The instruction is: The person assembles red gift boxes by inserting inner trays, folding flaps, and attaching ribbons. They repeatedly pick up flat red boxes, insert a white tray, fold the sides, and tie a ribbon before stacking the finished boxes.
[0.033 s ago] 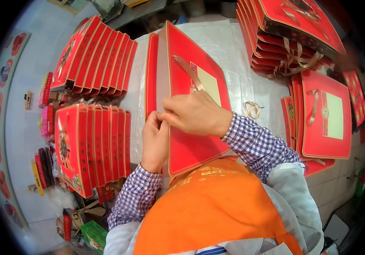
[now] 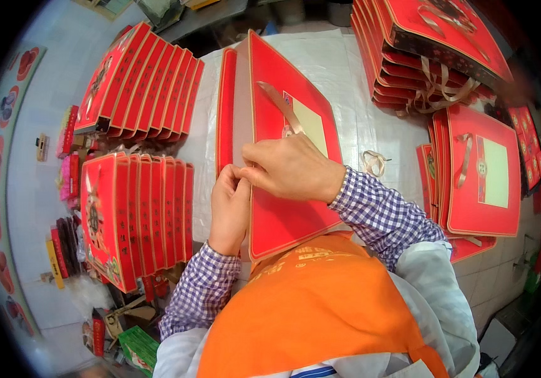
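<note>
In front of me a red cardboard gift box [image 2: 292, 220] stands on edge, its gold-trimmed panel carrying a cream label [image 2: 308, 126]. A beige ribbon handle [image 2: 278, 104] curves out of that panel and runs down behind my right hand. My left hand [image 2: 229, 208] is at the panel's left edge, thumb and fingers pinched together. Over the same edge, my right hand [image 2: 292, 165] is closed with its fingertips curled in, meeting the left fingertips. Whatever sits between the fingers is hidden. Left of the panel, a second narrow red panel [image 2: 225, 113] shows beyond a pale gap.
Two rows of upright red boxes [image 2: 141, 82] [image 2: 157, 214] line the left. Stacked boxes with ribbons [image 2: 434, 44] fill the far right, with more red boxes [image 2: 484, 170] nearer. A loose ribbon [image 2: 375, 162] lies on the white sheet [image 2: 390, 135] covering the table.
</note>
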Demonstrator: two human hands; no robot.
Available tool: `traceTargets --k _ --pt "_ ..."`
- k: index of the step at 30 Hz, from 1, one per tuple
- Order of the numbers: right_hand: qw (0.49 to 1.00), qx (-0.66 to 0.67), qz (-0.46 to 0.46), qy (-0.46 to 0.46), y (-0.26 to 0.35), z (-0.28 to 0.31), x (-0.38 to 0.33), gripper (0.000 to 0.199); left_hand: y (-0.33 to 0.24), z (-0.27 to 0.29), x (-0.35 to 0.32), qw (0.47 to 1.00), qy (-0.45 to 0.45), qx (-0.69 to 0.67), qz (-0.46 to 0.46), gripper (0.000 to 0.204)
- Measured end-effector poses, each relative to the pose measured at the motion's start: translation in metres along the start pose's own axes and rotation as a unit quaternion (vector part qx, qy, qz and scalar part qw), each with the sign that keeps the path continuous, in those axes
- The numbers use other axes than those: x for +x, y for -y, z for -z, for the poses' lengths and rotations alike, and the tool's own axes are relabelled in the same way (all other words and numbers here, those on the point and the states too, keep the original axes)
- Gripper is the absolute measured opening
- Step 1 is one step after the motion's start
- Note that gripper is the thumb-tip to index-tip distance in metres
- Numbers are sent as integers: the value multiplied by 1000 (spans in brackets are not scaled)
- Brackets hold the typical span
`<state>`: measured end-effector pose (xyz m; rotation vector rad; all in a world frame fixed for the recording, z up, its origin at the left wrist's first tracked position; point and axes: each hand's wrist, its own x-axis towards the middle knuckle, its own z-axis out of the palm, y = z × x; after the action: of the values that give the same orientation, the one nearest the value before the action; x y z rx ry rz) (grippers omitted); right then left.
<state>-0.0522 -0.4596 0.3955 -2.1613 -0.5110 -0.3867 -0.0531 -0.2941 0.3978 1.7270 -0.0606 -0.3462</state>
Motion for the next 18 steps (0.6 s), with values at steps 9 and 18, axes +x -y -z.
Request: traceTargets --k 9,18 --pt "998 47 13 -33 0 8 -4 14 17 16 3 972 -18 -205 112 9" --pt "998 43 11 -43 -6 16 -12 13 -9 9 -8 987 69 -140 39 7"
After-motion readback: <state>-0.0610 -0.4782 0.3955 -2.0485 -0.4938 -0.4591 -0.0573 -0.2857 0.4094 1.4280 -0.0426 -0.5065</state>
